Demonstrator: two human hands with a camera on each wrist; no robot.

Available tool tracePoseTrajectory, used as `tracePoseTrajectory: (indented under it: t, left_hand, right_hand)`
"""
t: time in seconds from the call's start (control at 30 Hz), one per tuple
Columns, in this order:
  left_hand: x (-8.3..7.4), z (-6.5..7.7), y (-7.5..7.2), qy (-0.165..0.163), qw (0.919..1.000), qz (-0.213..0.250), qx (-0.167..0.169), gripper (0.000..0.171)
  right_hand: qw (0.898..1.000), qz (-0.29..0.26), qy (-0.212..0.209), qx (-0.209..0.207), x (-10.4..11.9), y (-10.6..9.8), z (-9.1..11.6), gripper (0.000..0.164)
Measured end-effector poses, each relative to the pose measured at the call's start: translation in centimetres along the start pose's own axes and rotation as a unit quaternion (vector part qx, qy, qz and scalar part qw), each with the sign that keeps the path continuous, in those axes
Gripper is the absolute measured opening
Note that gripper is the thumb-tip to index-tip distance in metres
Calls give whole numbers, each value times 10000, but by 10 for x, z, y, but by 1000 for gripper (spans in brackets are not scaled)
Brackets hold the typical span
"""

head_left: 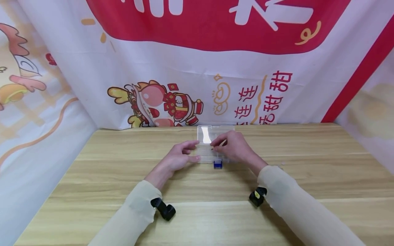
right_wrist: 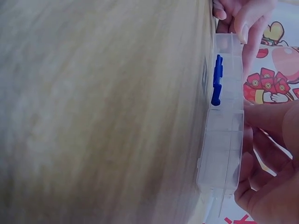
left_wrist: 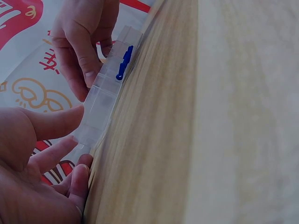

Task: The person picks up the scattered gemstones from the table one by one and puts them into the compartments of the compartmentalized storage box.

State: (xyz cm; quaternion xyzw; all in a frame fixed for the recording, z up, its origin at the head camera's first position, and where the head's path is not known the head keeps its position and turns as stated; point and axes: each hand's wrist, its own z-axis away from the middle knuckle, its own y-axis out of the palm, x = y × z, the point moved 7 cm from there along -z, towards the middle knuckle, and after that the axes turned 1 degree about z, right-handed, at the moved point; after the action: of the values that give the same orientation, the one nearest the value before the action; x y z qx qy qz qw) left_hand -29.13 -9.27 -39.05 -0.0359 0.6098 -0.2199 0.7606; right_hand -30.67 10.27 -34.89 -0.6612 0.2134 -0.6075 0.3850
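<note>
A clear plastic compartment box (head_left: 207,158) lies on the table with its transparent lid (head_left: 215,131) folded back toward the cloth. A blue latch (head_left: 218,164) shows at its front edge, also seen in the right wrist view as a blue clip (right_wrist: 217,80). My left hand (head_left: 179,155) is at the box's left end, its thumb and forefinger extended and touching the corners. Over the compartments, my right hand (head_left: 232,145) has its thumb and forefinger pinched, with a tiny dark piece at the tips. Its kind is too small to tell.
The wooden table (head_left: 197,218) stretches in front of the box and to both sides. A printed cloth (head_left: 172,65) hangs right behind the box. On the table to the right lies a tiny pale speck (head_left: 283,163). Black wrist cameras (head_left: 258,197) sit on both sleeves.
</note>
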Motion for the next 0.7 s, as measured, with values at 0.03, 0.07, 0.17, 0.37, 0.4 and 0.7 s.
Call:
tracePoseTrajectory:
  t: [0.03, 0.07, 0.17, 0.37, 0.4, 0.7]
  left_hand:
    - [0, 0, 0, 6, 10000, 12, -1, 62]
    - [0, 0, 0, 17, 10000, 13, 0, 63]
    - [0, 1, 0, 12, 10000, 17, 9, 62]
    - [0, 1, 0, 26, 10000, 24, 21, 61]
    - [0, 0, 0, 31, 10000, 23, 20, 61]
    - [2, -1, 0, -1, 10000, 52, -12, 61]
  right_hand:
    - [10000, 1, -38, -1, 1, 0, 0, 18]
    - [10000, -3, -70, -6, 1, 0, 0, 18]
    - [9999, -1, -137, -13, 3, 0, 0, 18]
    - [9996, -69, -218, -134, 3, -3, 5, 19]
    - [9996, -109, -206, -148, 3, -4, 6, 19]
    - [9984, -476, -19, -313, -8, -22, 21, 22]
